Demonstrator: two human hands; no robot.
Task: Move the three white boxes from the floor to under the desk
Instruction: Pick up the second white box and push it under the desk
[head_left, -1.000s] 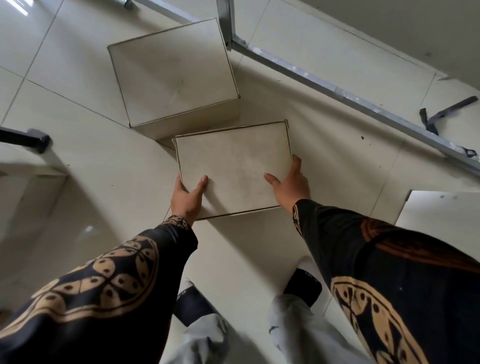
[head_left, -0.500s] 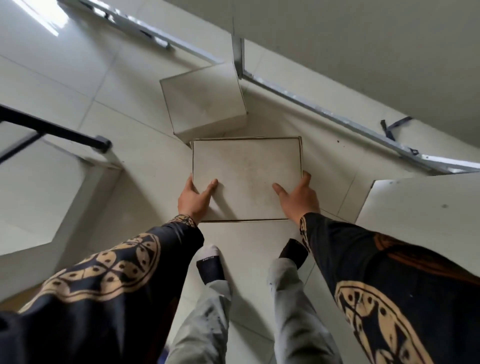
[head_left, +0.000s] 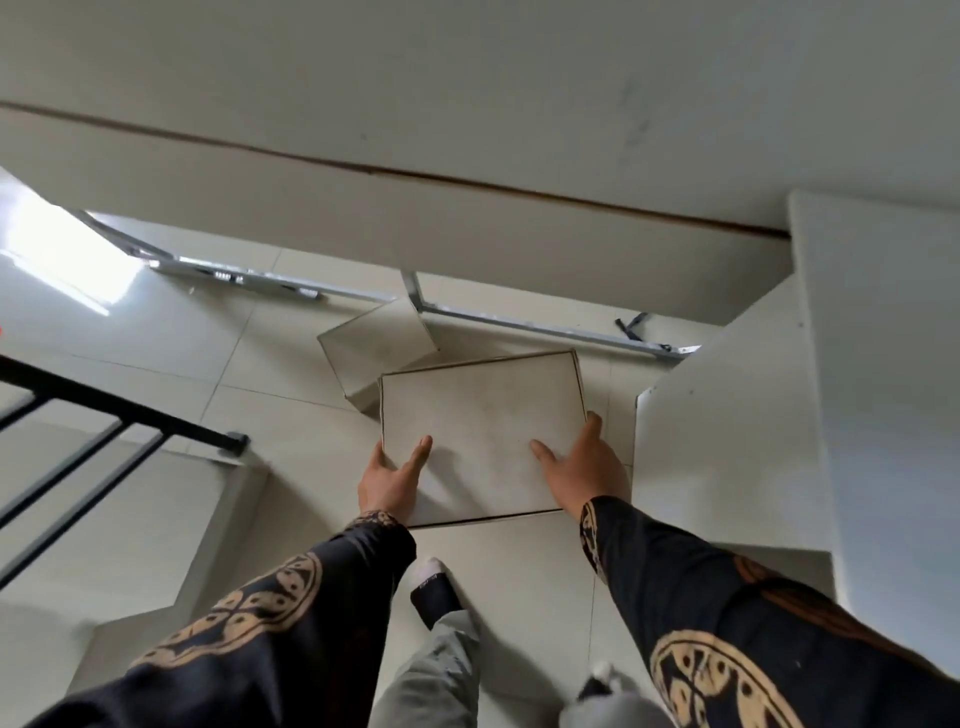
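Note:
I hold a flat white box (head_left: 480, 426) up off the floor with both hands. My left hand (head_left: 392, 480) grips its near-left corner, thumb lying on the lid. My right hand (head_left: 584, 470) grips its near-right side, fingers spread along the edge. A second white box (head_left: 374, 345) rests on the tiled floor just beyond and left of the held one, close to a metal desk leg (head_left: 413, 291). The white desk top (head_left: 467, 156) fills the upper part of the view. A third box cannot be made out.
A metal floor rail (head_left: 545, 325) of the desk frame runs across behind the boxes. A white panel (head_left: 727, 426) stands at the right. A black railing (head_left: 119, 410) crosses the left. My feet (head_left: 434, 587) are on the tiles below the box.
The held box has come up off the floor with both hands on it. My view has risen and pulled back, so the desk top now shows above and the floor box looks smaller.

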